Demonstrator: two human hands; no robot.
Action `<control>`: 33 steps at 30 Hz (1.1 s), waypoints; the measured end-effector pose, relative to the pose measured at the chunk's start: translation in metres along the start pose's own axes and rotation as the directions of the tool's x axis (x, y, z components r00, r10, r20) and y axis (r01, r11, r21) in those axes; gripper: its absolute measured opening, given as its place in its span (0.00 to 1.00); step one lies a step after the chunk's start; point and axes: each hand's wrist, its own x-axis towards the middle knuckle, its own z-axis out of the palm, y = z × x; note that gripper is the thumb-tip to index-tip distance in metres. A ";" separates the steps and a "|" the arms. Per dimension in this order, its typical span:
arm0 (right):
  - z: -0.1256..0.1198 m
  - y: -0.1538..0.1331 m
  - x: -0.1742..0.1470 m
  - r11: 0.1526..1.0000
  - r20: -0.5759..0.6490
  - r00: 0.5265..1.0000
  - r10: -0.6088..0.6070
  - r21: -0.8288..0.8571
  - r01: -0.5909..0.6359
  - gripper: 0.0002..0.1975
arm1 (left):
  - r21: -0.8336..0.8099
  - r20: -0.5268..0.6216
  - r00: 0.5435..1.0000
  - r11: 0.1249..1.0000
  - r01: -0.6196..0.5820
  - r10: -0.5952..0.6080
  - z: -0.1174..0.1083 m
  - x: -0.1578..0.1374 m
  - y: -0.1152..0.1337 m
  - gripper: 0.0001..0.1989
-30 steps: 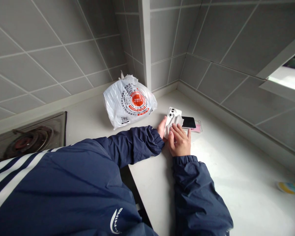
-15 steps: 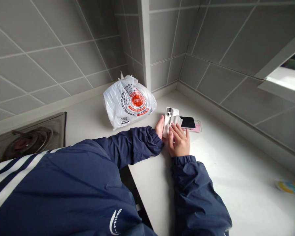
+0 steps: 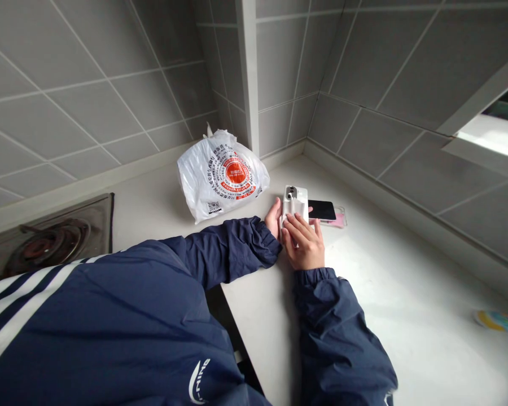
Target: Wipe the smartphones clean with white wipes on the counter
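Note:
My left hand (image 3: 273, 219) grips a white phone (image 3: 303, 194) along its left side, with a fingertip showing past the right edge. The phone's back, with its camera lenses near the top, faces up. My right hand (image 3: 306, 247) presses a crumpled white tissue (image 3: 295, 207) against that back, its fingers close together. The lower part of the phone is hidden under these fingers. Just to the right, a second phone with a black screen (image 3: 323, 210) lies partly over a clear and pink phone case (image 3: 339, 218).
A white plastic bag (image 3: 222, 177) with red and black print stands on the counter (image 3: 376, 270) by the wall corner. A gas stove (image 3: 51, 239) is at the left. Near the right edge lies a blurred, colourful item (image 3: 499, 322).
My right hand has slid slightly left across the phone's back, and the tissue has shifted left with it. The white phone's right edge now shows. My left hand stays nearly in place.

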 end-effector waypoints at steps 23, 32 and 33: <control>0.008 0.033 -0.016 0.988 0.095 0.995 0.041 0.143 -0.055 0.15 | 0.066 -0.076 0.985 0.987 -0.148 0.153 0.008 0.002 -0.006 0.36; 0.009 0.016 -0.012 0.993 0.013 0.993 0.118 -0.027 -0.118 0.13 | 0.067 -0.045 0.991 0.991 -0.119 0.122 0.007 0.003 -0.005 0.37; 0.009 0.017 -0.012 0.992 0.035 0.992 0.120 -0.030 -0.119 0.13 | 0.065 -0.041 0.992 0.991 -0.113 0.116 0.006 0.003 -0.005 0.37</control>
